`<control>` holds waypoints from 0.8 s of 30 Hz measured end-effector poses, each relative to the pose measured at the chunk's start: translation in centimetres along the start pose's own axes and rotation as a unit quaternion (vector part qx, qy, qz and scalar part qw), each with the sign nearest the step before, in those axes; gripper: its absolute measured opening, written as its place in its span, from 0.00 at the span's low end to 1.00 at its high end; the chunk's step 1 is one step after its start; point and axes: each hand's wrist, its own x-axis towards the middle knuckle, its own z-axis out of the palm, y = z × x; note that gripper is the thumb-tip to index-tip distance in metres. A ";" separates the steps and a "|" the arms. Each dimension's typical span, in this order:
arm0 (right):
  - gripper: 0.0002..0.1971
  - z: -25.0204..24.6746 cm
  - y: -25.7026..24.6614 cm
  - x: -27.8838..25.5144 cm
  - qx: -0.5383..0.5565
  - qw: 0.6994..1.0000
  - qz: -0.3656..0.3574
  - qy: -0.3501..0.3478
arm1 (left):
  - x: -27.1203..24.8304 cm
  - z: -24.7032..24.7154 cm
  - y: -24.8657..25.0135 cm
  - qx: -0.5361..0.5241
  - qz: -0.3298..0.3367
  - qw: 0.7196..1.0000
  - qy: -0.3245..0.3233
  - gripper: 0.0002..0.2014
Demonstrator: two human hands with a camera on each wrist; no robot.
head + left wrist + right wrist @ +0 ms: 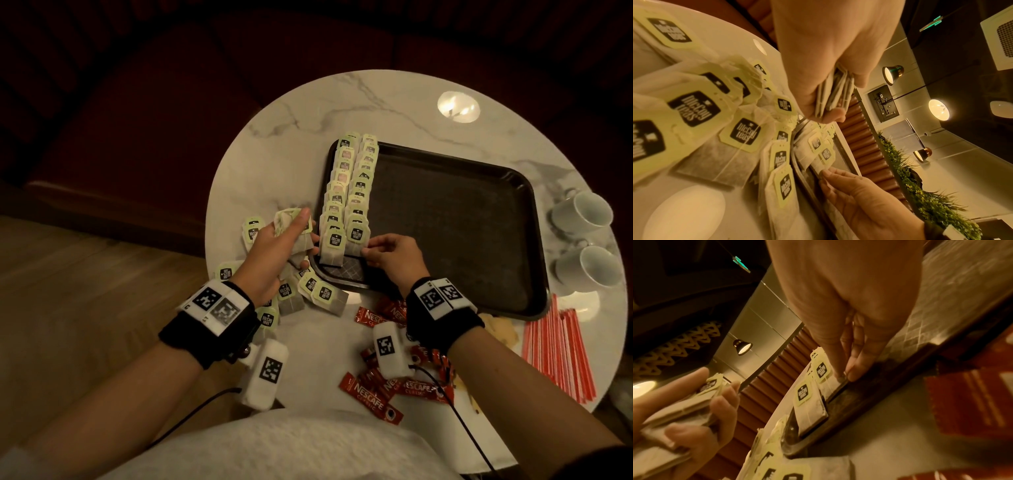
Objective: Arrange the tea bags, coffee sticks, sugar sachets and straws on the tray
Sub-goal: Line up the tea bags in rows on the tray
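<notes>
On the round marble bench (394,102) a dark tray (462,219) sits toward 2 o'clock from the person. Two overlapping rows of tea bags (349,192) run along the tray's 9 o'clock side, from its far edge to its near corner.

The left hand (274,253) is curled round a small stack of tea bags (294,233), thumb on top, and holds it just off the tray's 9 o'clock rim above the bench. The right hand (394,255) has its fingertips (854,374) pinched on the lower edge of the nearest bag (356,240) of the right-hand row, at the tray's near corner.

Loose tea bags (308,287) lie scattered on the bench at 7 o'clock from the tray. Red coffee sticks (373,394) lie near the bench's 6 o'clock edge, under the right wrist. Red-striped straws (558,349) lie in a bundle at 5 o'clock. Two white cups (585,240) stand at 3 o'clock, just beside the tray.
</notes>
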 end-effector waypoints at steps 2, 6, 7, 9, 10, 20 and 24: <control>0.07 0.0 -0.1 0.0 -0.008 1.000 -0.005 0.002 | 0.0 0.0 0.0 -0.002 0.000 1.000 -0.002 0.19; 0.08 -0.2 -0.1 -0.2 -0.020 1.000 -0.013 0.008 | -0.1 0.1 0.2 -0.009 -0.003 1.000 -0.009 0.18; 0.08 -0.4 -0.1 -0.3 -0.019 1.000 -0.013 0.009 | -0.2 0.2 0.3 -0.012 -0.005 1.000 -0.012 0.18; 0.09 -0.9 -0.3 -0.4 -0.001 1.000 -0.010 0.012 | -0.3 0.3 0.5 -0.017 -0.006 1.000 -0.020 0.18; 0.09 -1.2 -0.4 -0.4 0.008 1.000 -0.012 0.019 | -0.4 0.3 0.6 -0.018 -0.007 1.000 -0.025 0.18; 0.08 -0.1 -3.8 -5.7 0.015 0.977 -0.202 -0.071 | -1.1 1.2 0.8 0.028 0.010 0.999 -0.042 0.19; 0.08 0.7 -4.8 -6.8 0.028 0.968 -0.217 -0.121 | -1.1 1.4 0.9 0.047 0.022 0.998 -0.044 0.20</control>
